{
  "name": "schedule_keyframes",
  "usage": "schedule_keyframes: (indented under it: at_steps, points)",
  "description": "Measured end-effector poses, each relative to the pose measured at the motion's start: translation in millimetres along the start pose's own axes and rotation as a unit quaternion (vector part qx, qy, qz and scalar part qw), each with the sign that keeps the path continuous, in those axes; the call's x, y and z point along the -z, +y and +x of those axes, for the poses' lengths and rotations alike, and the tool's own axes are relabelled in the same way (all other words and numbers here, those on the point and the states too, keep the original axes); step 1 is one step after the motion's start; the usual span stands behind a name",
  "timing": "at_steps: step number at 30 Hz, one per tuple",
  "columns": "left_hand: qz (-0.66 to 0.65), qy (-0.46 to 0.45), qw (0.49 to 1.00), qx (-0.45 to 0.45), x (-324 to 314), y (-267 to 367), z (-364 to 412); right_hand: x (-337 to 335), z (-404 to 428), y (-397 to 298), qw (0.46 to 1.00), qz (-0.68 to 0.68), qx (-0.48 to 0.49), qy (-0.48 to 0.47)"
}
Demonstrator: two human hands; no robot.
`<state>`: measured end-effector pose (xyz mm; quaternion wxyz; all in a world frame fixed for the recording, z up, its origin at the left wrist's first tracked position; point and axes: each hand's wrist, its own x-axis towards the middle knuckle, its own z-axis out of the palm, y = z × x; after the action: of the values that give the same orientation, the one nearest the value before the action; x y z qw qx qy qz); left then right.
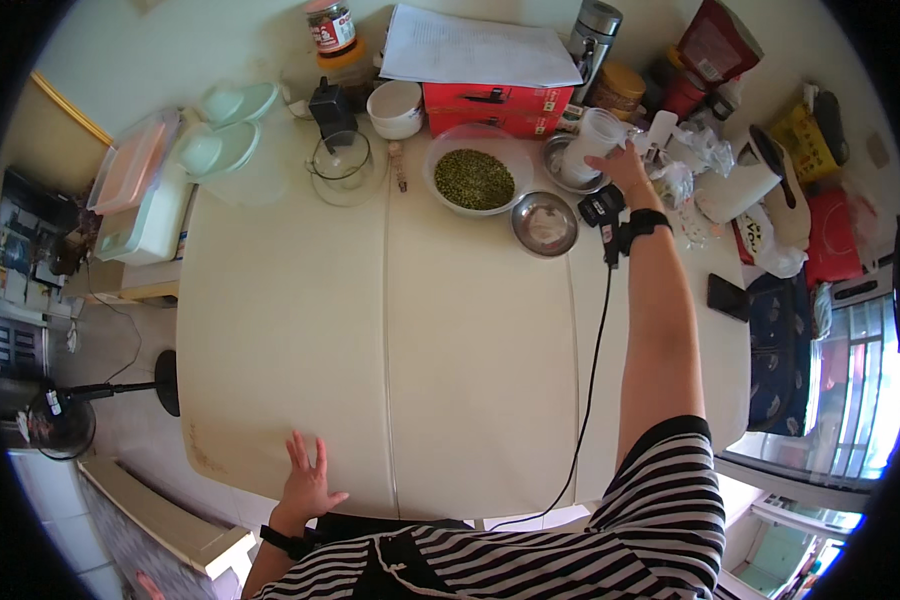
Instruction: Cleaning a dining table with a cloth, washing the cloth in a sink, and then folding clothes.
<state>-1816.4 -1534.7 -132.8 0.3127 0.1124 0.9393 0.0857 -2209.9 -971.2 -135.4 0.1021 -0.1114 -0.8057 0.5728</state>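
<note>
My right hand (pixel 624 171) is stretched to the far right of the table. Its thumb lies across the near side of a translucent plastic cup (pixel 598 133), with the fingers at the cup's right side. The cup tilts over a steel bowl (pixel 549 174), partly hidden behind it. A second steel bowl (pixel 545 223) stands just nearer, holding something pale. Left of the bowls, a clear plastic bowl (pixel 523 161) holds green beans (pixel 474 180), likely mung beans. My left hand (pixel 307 484) rests on the table's near edge with fingers spread and nothing held.
Along the back stand a glass pot (pixel 341 169), white bowls (pixel 395 110), red boxes (pixel 487 111) under papers, and a steel thermos (pixel 595 41). A white kettle (pixel 742 180) and a phone (pixel 727 298) are at right. A black cable (pixel 596 352) runs from my right wrist across the table.
</note>
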Motion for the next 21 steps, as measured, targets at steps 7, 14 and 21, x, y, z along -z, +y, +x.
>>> schedule_keyframes:
  at_steps: [7, 14, 21]
  points:
    - [0.018, 0.014, 1.0, 0.011, -2, 5, -2, -48, -15, 8, 0.947, -0.271, -0.049, 0.168]
    - [0.042, 0.041, 0.998, 0.007, -1, 10, 3, -39, -25, -10, 0.935, -0.303, -0.014, 0.184]
    - [0.055, 0.063, 0.996, 0.011, -11, 13, -1, -36, -84, -42, 0.993, -0.085, 0.075, 0.012]
